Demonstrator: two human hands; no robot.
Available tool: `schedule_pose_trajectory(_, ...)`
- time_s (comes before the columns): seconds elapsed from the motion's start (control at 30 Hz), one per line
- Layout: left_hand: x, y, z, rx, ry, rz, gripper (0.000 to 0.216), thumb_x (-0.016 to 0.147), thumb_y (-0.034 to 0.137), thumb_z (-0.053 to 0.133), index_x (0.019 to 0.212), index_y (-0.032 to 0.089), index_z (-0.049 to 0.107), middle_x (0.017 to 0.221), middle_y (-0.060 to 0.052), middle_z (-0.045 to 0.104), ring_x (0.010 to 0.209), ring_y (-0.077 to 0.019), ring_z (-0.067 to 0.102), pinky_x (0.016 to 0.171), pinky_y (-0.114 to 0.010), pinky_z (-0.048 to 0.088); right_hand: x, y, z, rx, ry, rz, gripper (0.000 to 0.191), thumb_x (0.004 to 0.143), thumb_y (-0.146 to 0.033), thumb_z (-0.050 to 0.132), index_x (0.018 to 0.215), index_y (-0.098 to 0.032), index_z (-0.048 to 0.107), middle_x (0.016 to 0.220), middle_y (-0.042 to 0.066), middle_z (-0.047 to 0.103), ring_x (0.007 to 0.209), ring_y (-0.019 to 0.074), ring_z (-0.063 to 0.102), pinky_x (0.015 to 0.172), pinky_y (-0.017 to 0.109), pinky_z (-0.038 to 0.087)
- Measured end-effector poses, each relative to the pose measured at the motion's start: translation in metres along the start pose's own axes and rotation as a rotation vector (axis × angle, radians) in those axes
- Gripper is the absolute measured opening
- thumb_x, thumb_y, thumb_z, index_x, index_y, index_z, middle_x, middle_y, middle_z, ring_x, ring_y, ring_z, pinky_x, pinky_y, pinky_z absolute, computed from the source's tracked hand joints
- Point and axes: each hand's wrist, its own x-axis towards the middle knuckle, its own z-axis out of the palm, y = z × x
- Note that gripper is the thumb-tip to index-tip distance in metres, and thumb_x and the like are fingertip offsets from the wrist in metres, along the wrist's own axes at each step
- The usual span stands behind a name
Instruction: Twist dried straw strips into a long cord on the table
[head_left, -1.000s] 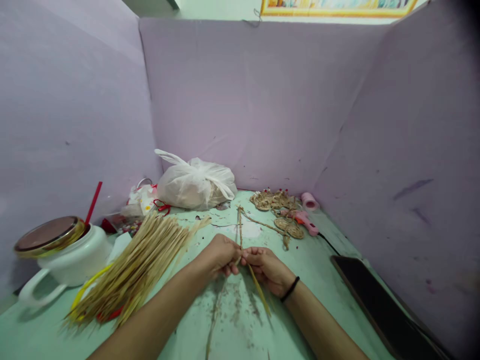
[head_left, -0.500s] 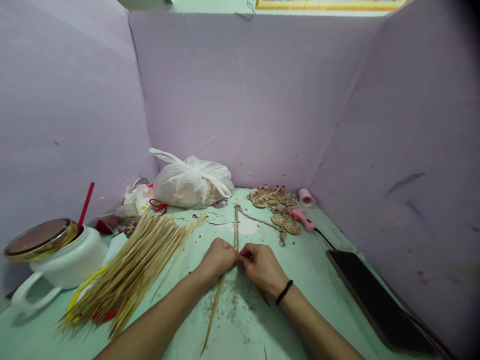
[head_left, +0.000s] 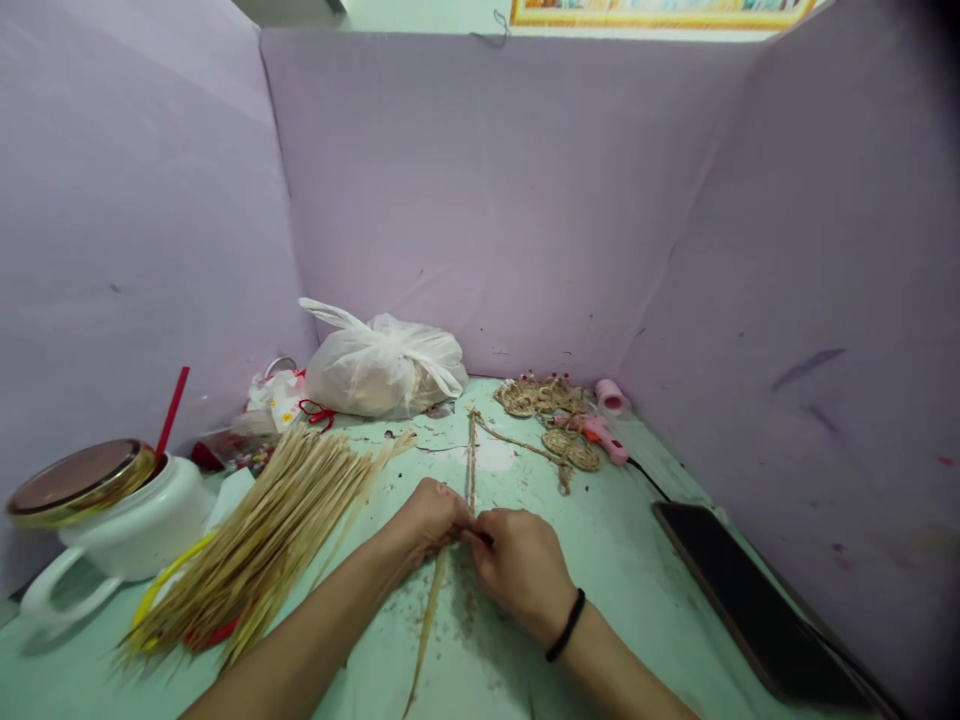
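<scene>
A thin twisted straw cord (head_left: 472, 462) runs from the far middle of the table toward me and ends between my hands. My left hand (head_left: 435, 515) pinches its near end, fingers closed. Right against it, my right hand (head_left: 519, 558) is also closed on the cord, its thumb and forefinger meeting the left fingertips. A loose flat strand of dried straw (head_left: 426, 630) trails from under the left hand toward the front edge. The exact grip is partly hidden by the fingers. To the left lies a bundle of dried straw strips (head_left: 277, 530).
A white pot (head_left: 161, 520) with a tilted lid (head_left: 79, 478) stands at left. Behind are a tied plastic bag (head_left: 386, 368), coiled straw pieces (head_left: 536, 396), a pink glue gun (head_left: 606, 440) and a pink roll (head_left: 612, 397). A dark phone-like slab (head_left: 750, 600) lies right. Purple panels (head_left: 510, 200) enclose the table.
My right hand has turned over, its back now facing up more, and dropped slightly toward me. Both hands shifted a little left and nearer, staying together at the cord.
</scene>
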Motion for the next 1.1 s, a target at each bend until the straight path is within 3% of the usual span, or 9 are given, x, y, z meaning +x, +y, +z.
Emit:
schedule_pose_trajectory(0.17,0.006,-0.001,-0.007,-0.006,-0.091,-0.011,0.008,0.052,0.017,0.052,0.051,0.016,0.044,0.034,0.008,0.030,0.027,-0.0025,0.018,0.031,-0.019,0.007,0.019,0.022,-0.002,0.377,0.189,0.201,0.029,0.077,-0.037,0.045,0.066,-0.017,0.062,0.061,0.005,0.063,0.057,0.0146,0.052,0.051,0.024,0.031)
schedule_pose_trajectory(0.33,0.006,0.000,-0.011,0.012,-0.151,0.013,0.008,0.051,0.019,0.052,0.051,0.016,0.045,0.037,0.008,0.032,0.027,-0.0018,0.018,0.031,-0.019,0.007,0.033,0.029,0.023,0.698,-0.027,0.303,0.025,0.075,-0.033,0.045,0.066,-0.015,0.061,0.058,0.003,0.061,0.051,0.0128,0.051,0.046,0.022,0.032)
schedule_pose_trajectory(0.43,0.005,0.001,-0.012,0.010,-0.167,0.018,0.009,0.051,0.019,0.052,0.050,0.016,0.044,0.036,0.009,0.030,0.028,-0.0017,0.018,0.031,-0.019,0.006,0.031,0.025,0.016,0.550,-0.039,0.313,0.022,0.073,-0.031,0.048,0.070,-0.016,0.064,0.063,0.005,0.063,0.058,0.0150,0.054,0.051,0.024,0.035)
schedule_pose_trajectory(0.57,0.007,0.001,-0.012,0.018,-0.170,0.013,0.007,0.052,0.019,0.053,0.051,0.015,0.047,0.035,0.008,0.031,0.028,-0.0020,0.019,0.032,-0.019,0.007,0.026,0.024,-0.015,0.199,0.306,0.276,0.023,0.072,-0.028,0.050,0.087,-0.019,0.065,0.093,0.007,0.064,0.083,0.0210,0.055,0.069,0.030,0.037)
schedule_pose_trajectory(0.63,0.007,0.001,-0.012,0.023,-0.177,0.019,0.008,0.052,0.019,0.053,0.050,0.015,0.046,0.035,0.008,0.031,0.028,-0.0020,0.019,0.032,-0.019,0.007,0.027,0.024,-0.022,0.225,0.369,0.259,0.023,0.072,-0.026,0.049,0.087,-0.019,0.064,0.094,0.007,0.064,0.082,0.0202,0.055,0.072,0.031,0.038)
schedule_pose_trajectory(0.7,0.006,0.002,-0.012,0.024,-0.176,0.025,0.008,0.051,0.018,0.053,0.049,0.015,0.046,0.035,0.008,0.031,0.028,-0.0021,0.019,0.032,-0.019,0.007,0.028,0.021,-0.019,0.408,0.257,0.290,0.019,0.070,-0.023,0.050,0.082,-0.017,0.064,0.082,0.006,0.065,0.072,0.0178,0.056,0.067,0.029,0.041)
schedule_pose_trajectory(0.8,0.005,0.002,-0.013,0.022,-0.170,0.011,0.006,0.051,0.017,0.051,0.049,0.015,0.046,0.035,0.008,0.032,0.028,-0.0021,0.019,0.032,-0.019,0.007,0.031,0.012,-0.006,0.745,-0.068,0.412,0.012,0.066,-0.017,0.050,0.069,-0.015,0.061,0.059,0.002,0.059,0.056,0.0143,0.053,0.050,0.025,0.041)
schedule_pose_trajectory(0.87,0.005,0.002,-0.013,0.021,-0.176,0.016,0.005,0.051,0.016,0.051,0.049,0.015,0.046,0.035,0.008,0.032,0.028,-0.0022,0.018,0.032,-0.018,0.007,0.031,0.007,0.002,0.887,-0.217,0.487,0.011,0.066,-0.015,0.047,0.062,-0.015,0.058,0.049,-0.001,0.052,0.046,0.0111,0.049,0.043,0.022,0.039)
schedule_pose_trajectory(1.1,0.007,0.003,-0.014,0.074,-0.187,0.020,0.005,0.049,0.017,0.051,0.048,0.015,0.047,0.034,0.008,0.030,0.029,-0.0026,0.020,0.032,-0.018,0.008,0.032,0.015,0.004,0.987,-0.278,0.481,0.012,0.059,-0.016,0.055,0.048,-0.014,0.050,0.037,-0.005,0.042,0.034,0.0042,0.034,0.035,0.018,0.025)
